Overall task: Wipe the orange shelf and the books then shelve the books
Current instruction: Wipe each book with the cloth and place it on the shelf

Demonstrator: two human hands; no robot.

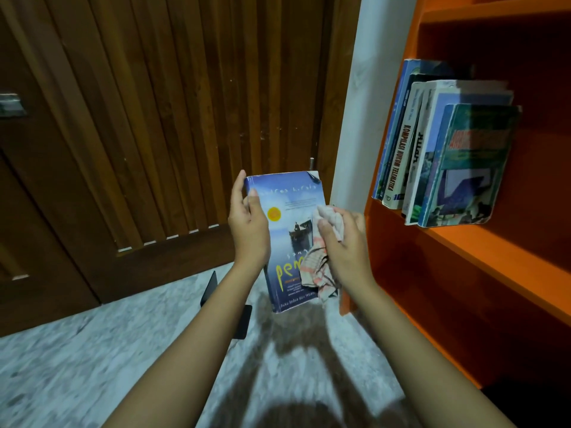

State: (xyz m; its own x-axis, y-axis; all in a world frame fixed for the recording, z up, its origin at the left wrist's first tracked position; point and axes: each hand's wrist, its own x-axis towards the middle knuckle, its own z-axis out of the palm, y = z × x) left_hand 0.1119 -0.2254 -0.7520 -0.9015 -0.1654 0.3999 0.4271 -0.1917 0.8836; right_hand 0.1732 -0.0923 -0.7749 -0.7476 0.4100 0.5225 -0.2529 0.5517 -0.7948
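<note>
Dark wooden slats of a door (154, 118) fill the background, with a metal fitting (10, 105) at the far left edge and a pale marbled floor (92, 350) below, where the person's shadow falls. A strip of white wall (355, 103) separates the door from the orange shelf (482, 245), which stands on the right side of the view. In its middle compartment a row of books (432, 156) stands packed together at the left end, tilted, the nearest one showing a green cover. In front of the person, held up above the floor and just left of the shelf, is a blue book (287, 217) with its front cover facing the camera, a small yellow round mark and yellow lettering on it. The left hand (248, 223) grips the book by its left edge, thumb laid on the cover and fingers curled behind it. The right hand (346, 242) is bunched around a pale checked cloth (321, 267), fingers curled over it, and holds it against the right side of the cover; loose folds of the cloth hang down over the lower right part of the book. Both forearms reach in from the bottom of the view. Two dark flat objects (244, 322) sit on the floor behind the left forearm; what they are cannot be told.
</note>
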